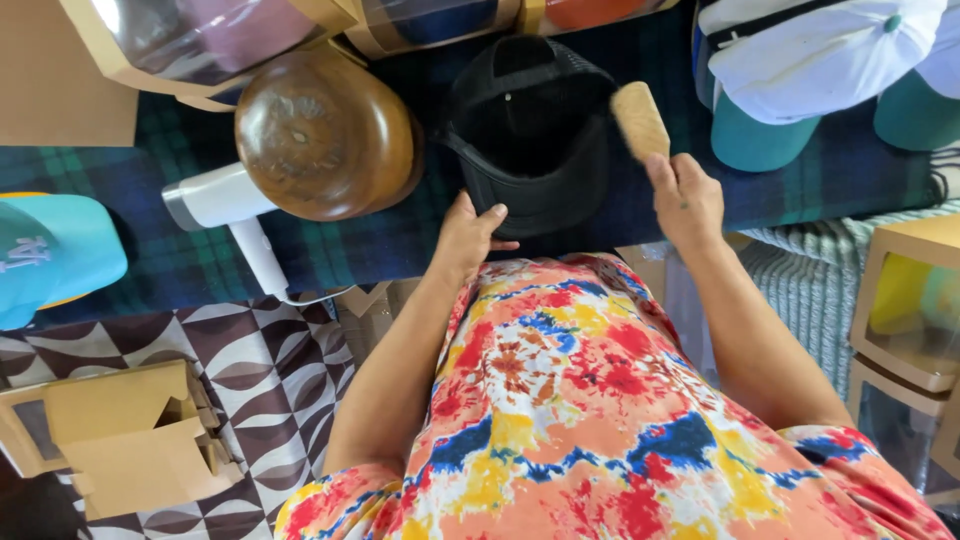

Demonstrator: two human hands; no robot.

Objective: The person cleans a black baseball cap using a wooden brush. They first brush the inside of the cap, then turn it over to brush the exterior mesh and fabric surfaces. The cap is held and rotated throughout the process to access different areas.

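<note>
The black cap sits on the plaid tabletop, just right of the wooden hat block. The left hand pinches its brim; the right hand grips a brush beside the crown. Brushing seems underway; another stroke needs the cap steadied.

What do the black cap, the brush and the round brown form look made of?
Black cap: apparently matte fabric, possibly with mesh at the back. Brush in the right hand: pale wood, unvarnished. Round form: glossy brown, probably polished wood, given its grain-like streaks and shine.
</note>
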